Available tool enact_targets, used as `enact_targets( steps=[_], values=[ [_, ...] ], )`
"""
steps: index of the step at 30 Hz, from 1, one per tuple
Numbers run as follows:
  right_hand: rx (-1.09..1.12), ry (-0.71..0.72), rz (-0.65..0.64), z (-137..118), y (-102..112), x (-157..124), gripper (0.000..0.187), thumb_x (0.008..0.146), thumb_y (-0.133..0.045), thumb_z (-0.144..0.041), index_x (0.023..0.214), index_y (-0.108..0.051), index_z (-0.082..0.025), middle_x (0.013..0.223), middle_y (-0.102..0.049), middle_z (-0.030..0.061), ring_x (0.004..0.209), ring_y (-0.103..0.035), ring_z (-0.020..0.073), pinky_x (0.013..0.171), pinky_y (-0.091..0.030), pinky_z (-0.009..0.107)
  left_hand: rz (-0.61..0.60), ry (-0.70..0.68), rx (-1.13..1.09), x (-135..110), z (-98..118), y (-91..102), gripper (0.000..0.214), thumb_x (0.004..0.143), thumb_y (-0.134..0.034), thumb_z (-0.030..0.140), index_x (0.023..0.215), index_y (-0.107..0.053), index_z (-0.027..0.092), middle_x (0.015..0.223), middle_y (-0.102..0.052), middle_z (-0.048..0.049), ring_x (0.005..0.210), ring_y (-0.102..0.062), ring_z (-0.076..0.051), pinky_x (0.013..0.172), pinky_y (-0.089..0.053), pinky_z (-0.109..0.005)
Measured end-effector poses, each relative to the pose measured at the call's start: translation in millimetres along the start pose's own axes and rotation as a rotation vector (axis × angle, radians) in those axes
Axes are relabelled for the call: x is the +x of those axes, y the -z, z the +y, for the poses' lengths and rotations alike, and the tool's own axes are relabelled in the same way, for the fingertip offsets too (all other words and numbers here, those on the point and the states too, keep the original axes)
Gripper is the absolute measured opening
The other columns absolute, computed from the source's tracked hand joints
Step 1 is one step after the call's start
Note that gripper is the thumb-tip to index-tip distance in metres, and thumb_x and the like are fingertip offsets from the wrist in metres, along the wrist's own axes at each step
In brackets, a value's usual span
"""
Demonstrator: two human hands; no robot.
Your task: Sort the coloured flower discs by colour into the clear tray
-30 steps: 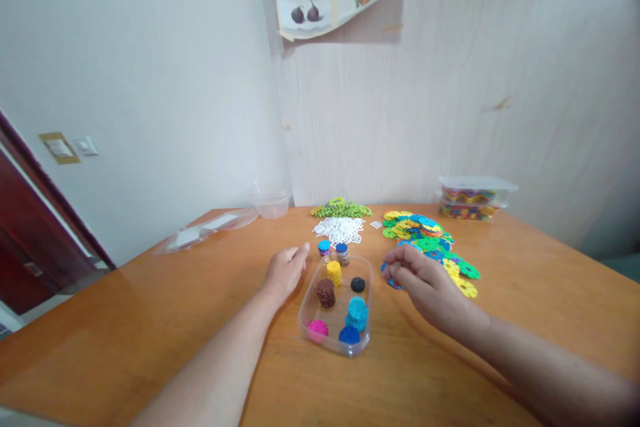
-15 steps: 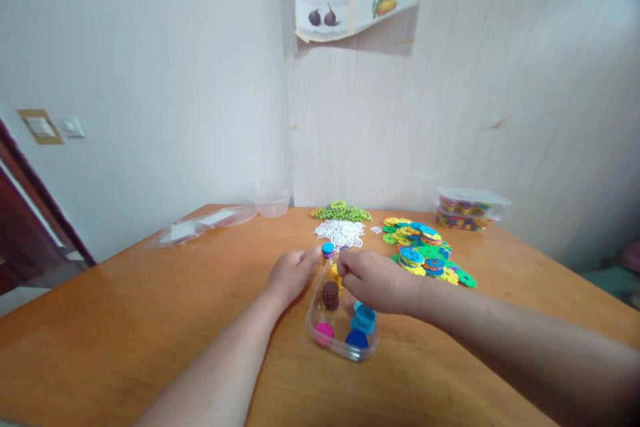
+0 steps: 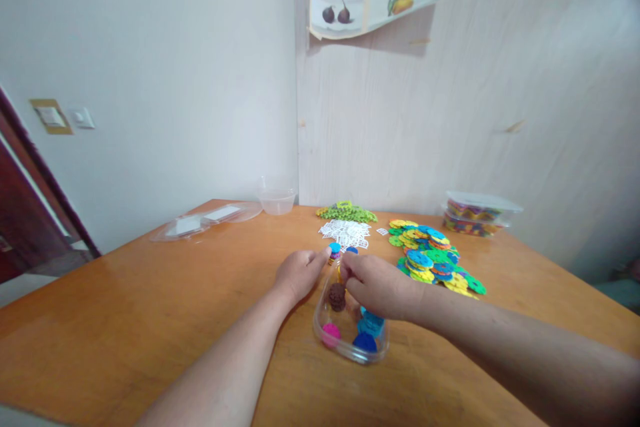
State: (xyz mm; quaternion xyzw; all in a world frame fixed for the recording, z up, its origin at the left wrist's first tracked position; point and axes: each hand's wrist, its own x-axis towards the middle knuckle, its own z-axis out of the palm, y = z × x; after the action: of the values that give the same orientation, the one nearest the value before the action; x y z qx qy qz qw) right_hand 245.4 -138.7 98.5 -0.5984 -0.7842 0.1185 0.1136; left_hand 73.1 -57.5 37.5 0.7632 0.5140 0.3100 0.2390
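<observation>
A clear plastic tub (image 3: pixel 350 351) stands on the table in front of me. Inside are small round plastic pieces: a brown stack (image 3: pixel 337 297), a pink disc (image 3: pixel 331 335), light blue pieces (image 3: pixel 371 325) and a dark blue disc (image 3: pixel 365 343). My left hand (image 3: pixel 300 273) is closed at the far left corner, its thumb against a small stack of blue, purple and yellowish discs (image 3: pixel 335 250). Over the far part of the tub, my right hand (image 3: pixel 383 285) has its fingers pinched; what they hold is hidden. Some yellow shows just beneath its fingertips.
Beyond the tub lie a white pile of small flat pieces (image 3: pixel 345 232) and a green pile (image 3: pixel 350 213). Flower-shaped discs (image 3: pixel 433 257) spread to the right. Lidded boxes (image 3: pixel 475 213) are stacked at the back right. Clear lids (image 3: pixel 185 225) and an open clear container (image 3: pixel 277 201) stand back left.
The whole view has shifted slightly, so everything appears further right. My right hand has dipped a little over the tub and covers more of the yellow. My left hand keeps its place by the stack.
</observation>
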Motion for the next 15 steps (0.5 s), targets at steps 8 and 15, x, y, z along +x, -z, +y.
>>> enact_targets(
  steps=[8, 15],
  values=[
    [-0.009, -0.002, -0.014, 3.6, -2.1, -0.4, 0.013, 0.079, -0.047, -0.014, 0.088, -0.053, -0.021, 0.079, -0.064, 0.001, 0.071, -0.056, 0.0139, 0.058, -0.03, 0.023, -0.01, 0.006, -0.01, 1.5, -1.7, -1.3, 0.064, 0.082, -0.032, 0.072, 0.054, -0.05, 0.018, 0.054, -0.05, -0.0012, 0.057, -0.047, -0.015, 0.053, -0.023, -0.025],
    [-0.19, -0.054, -0.063, -8.2, 4.3, 1.9, 0.017, 0.079, -0.048, -0.022, 0.094, -0.057, -0.021, 0.088, -0.068, 0.0071, 0.074, -0.061, 0.021, 0.053, -0.028, 0.027, -0.01, -0.009, -0.016, 1.0, 0.2, -1.2, 0.064, 0.082, -0.033, 0.071, 0.053, -0.05, 0.017, 0.054, -0.049, -0.0004, 0.056, -0.045, -0.014, 0.053, -0.023, -0.025]
  ],
)
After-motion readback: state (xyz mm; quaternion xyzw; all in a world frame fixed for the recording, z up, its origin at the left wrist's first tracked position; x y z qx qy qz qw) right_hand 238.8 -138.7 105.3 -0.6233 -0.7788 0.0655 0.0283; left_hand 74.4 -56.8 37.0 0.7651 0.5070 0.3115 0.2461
